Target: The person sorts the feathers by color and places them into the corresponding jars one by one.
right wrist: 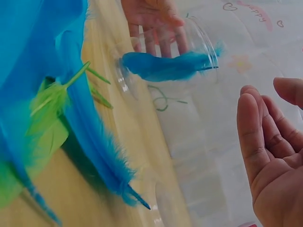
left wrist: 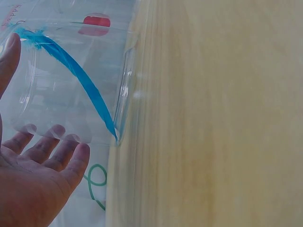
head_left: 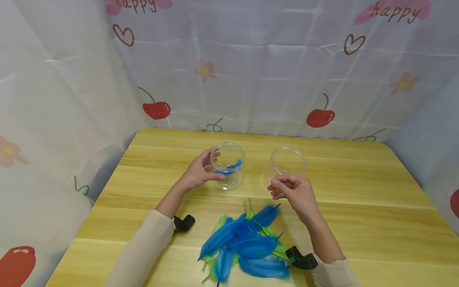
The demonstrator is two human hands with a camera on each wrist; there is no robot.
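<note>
My left hand holds a clear plastic jar from its left side, thumb at the front and fingers behind the wall. Inside leans a single blue feather, slanting from the base up to the mouth in the left wrist view. My right hand is in front of a second clear jar and partly hides it. Its thumb and fingers are bent but apart in the right wrist view, with nothing between them. Nearer me lies a loose pile of blue feathers with green feathers among and beneath them.
Both jars stand towards the back of a wooden table. A printed white cloth hangs behind the table's far edge. Black wrist cameras stick out by my left sleeve and my right sleeve, the right one beside the pile.
</note>
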